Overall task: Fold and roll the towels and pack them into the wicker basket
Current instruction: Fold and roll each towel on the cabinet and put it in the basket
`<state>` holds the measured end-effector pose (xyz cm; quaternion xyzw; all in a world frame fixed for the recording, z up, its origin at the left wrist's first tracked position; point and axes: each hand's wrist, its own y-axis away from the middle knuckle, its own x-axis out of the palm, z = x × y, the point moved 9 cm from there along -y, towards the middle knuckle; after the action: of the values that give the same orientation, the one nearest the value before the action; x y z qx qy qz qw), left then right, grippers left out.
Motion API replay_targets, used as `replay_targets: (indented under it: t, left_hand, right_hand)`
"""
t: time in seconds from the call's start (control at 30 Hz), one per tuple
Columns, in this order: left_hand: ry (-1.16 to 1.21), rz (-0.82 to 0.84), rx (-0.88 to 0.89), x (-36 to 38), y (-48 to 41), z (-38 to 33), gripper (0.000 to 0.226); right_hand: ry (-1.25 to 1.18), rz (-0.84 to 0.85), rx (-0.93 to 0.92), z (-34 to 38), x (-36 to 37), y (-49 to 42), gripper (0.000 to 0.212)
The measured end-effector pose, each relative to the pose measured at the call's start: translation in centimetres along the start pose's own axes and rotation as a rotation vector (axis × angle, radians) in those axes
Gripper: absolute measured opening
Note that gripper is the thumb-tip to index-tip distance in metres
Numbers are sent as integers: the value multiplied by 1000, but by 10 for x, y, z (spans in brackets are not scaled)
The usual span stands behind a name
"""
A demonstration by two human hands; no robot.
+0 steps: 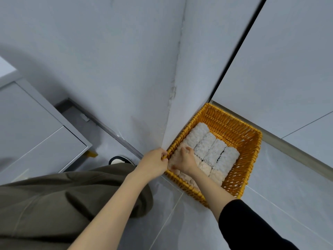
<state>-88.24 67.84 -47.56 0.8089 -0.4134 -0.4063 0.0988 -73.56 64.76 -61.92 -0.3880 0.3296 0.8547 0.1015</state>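
An orange wicker basket (239, 134) stands on the tiled floor in the corner of the grey walls. Several rolled towels lie side by side inside it: grey-white rolls (210, 145) at the back and beige rolls (205, 167) nearer to me. My left hand (155, 164) grips the basket's left rim. My right hand (185, 159) rests inside the basket on a beige rolled towel (177, 150) at the left side, fingers spread and pressing on it. My right forearm hides part of the near beige rolls.
Grey wall panels (126, 69) meet right behind the basket. A grey cabinet (36, 127) stands at the left. My olive trouser leg (63, 195) and a shoe (119, 159) are at the lower left. Grey floor tiles (288, 186) stretch to the right.
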Motion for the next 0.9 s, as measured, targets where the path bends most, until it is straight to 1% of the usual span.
replay_targets:
  t: [0.07,0.1,0.13,0.27,0.33,0.43,0.67,0.9]
  left_hand:
    - [-6,-2,15,-3,4,-5,38]
    - [-10,-3,22,-4,5,-7,37]
    - [-11,-8,30,-6,8,-10,37]
    - [5,-34,48,-19,21,-19,34]
    - [9,-62,53,-27,28,-23,34]
    - [26,-133,71,-44,42,-28,35]
    - [90,-300,99,-85,90,-29,31]
    - [243,-514,179,-157,155,-21,25]
  right_hand:
    - [-13,-49,-33,6,-11,7,61]
    - [-12,-83,-53,8,-17,12,52]
    - [-15,-117,-72,12,-23,19,49]
    - [-152,-205,-144,31,-54,48,42]
    - [-220,-197,-170,43,-68,63,37]
    - [-274,-135,-246,69,-88,91,31]
    - [-294,-77,-469,140,-137,178,21]
    - [-278,-84,-752,241,-178,261,23]
